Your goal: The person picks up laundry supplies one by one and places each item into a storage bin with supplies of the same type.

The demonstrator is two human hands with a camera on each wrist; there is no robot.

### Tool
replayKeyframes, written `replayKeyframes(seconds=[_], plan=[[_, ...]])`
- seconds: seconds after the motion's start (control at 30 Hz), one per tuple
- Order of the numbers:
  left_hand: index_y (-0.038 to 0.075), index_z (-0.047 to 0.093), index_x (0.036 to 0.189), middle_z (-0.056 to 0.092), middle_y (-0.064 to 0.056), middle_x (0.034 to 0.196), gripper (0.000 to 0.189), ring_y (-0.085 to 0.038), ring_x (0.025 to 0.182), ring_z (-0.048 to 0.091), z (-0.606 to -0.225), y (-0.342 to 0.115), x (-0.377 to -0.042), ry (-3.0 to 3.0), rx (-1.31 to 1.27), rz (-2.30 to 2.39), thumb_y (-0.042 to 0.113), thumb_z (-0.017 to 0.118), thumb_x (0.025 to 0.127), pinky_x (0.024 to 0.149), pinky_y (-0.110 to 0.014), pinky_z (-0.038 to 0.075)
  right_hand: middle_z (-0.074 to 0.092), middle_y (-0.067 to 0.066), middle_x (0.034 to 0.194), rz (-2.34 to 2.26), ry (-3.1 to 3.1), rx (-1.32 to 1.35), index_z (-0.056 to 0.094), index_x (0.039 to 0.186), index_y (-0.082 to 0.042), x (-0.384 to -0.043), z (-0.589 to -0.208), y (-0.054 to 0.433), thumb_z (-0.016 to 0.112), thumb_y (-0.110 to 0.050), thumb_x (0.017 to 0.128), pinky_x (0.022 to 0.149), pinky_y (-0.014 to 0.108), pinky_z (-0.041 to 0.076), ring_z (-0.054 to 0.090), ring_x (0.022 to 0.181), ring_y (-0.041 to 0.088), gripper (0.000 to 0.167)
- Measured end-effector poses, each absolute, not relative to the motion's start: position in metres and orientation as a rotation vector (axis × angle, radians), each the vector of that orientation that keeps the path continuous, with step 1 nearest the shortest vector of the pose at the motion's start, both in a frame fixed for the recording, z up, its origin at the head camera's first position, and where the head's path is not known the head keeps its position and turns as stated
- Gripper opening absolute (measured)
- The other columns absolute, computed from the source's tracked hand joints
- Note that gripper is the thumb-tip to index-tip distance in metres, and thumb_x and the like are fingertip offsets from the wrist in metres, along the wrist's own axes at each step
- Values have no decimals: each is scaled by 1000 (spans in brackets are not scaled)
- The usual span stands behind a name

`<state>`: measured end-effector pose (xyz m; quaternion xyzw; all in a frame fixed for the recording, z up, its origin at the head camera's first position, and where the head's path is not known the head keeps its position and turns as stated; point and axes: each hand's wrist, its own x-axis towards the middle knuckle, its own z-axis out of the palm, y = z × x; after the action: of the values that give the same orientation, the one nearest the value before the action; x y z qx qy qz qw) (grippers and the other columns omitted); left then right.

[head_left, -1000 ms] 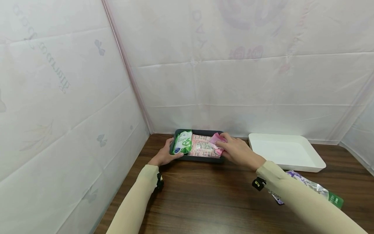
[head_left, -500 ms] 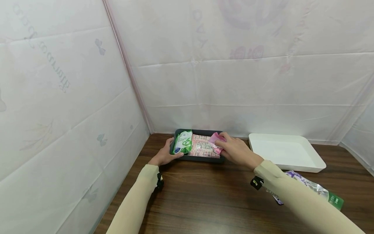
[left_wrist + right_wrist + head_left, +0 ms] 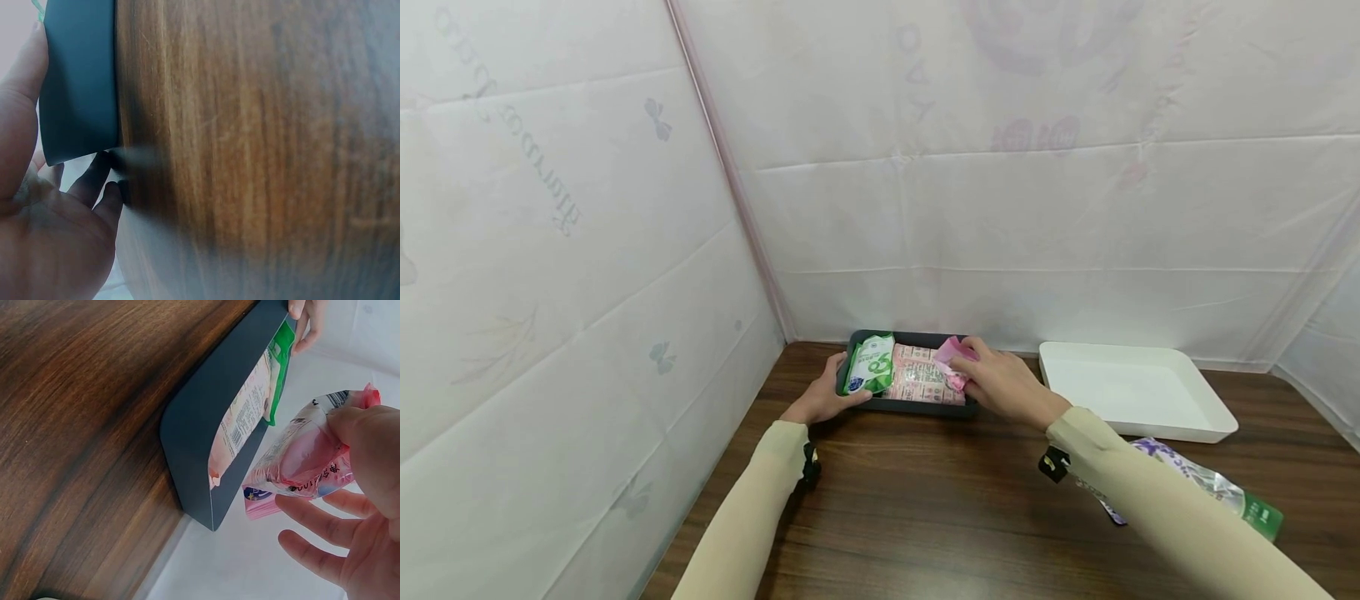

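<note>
Right hand [image 3: 1006, 385] pinches the pink packet [image 3: 306, 453] over the right end of the dark tray [image 3: 925, 407], my left hand [image 3: 822, 397] gripping the left end; I judge that the limp packet could slip if pinched too lightly.

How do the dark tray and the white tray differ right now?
Size: the white tray looks wider in the head view than the dark tray.
Contents: the dark tray holds a green pack and a pale pink pack; the white tray shows its bare floor.
Contact: the left hand grips the dark tray; neither hand holds the white tray.
Shared: open tops, rounded corners.
</note>
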<state>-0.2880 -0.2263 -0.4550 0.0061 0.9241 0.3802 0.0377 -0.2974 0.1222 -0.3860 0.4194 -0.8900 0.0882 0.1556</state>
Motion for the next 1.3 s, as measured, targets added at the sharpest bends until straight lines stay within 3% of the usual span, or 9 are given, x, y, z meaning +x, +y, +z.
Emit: replayKeyframes(seconds=[0.27, 0.43, 0.73, 1.3], plan=[[19, 6, 164, 21, -20, 167, 106, -42, 148, 33, -458, -228, -291, 2824, -13, 1124, 53, 75, 91, 118, -58, 30, 52, 24, 140, 258, -2545, 1196, 66, 114, -19, -303, -388, 116, 74, -20, 96, 73, 50, 58, 67, 89, 34, 19], [14, 10, 164, 23, -23, 166, 106, -45, 146, 34, -455, -226, -288, 2832, 26, 1176, 51, 77, 91, 116, -62, 31, 52, 25, 140, 249, -2519, 1205, 66, 111, -19, -307, -390, 113, 72, -18, 97, 70, 50, 57, 67, 86, 33, 15], [16, 9, 164, 23, -21, 167, 104, -43, 147, 34, -455, -226, -289, 2825, 24, 1184, 50, 76, 91, 117, -60, 31, 55, 25, 135, 247, -2472, 1232, 63, 107, -17, -314, -393, 107, 70, -14, 96, 70, 51, 56, 66, 84, 32, 13], [19, 7, 164, 21, -21, 167, 106, -43, 149, 30, -456, -229, -292, 2807, -10, 1148, 50, 76, 91, 118, -60, 29, 52, 20, 136, 174, -2539, 1165, 63, 111, -19, -327, -399, 88, 66, -21, 100, 83, 57, 56, 67, 96, 34, 11]])
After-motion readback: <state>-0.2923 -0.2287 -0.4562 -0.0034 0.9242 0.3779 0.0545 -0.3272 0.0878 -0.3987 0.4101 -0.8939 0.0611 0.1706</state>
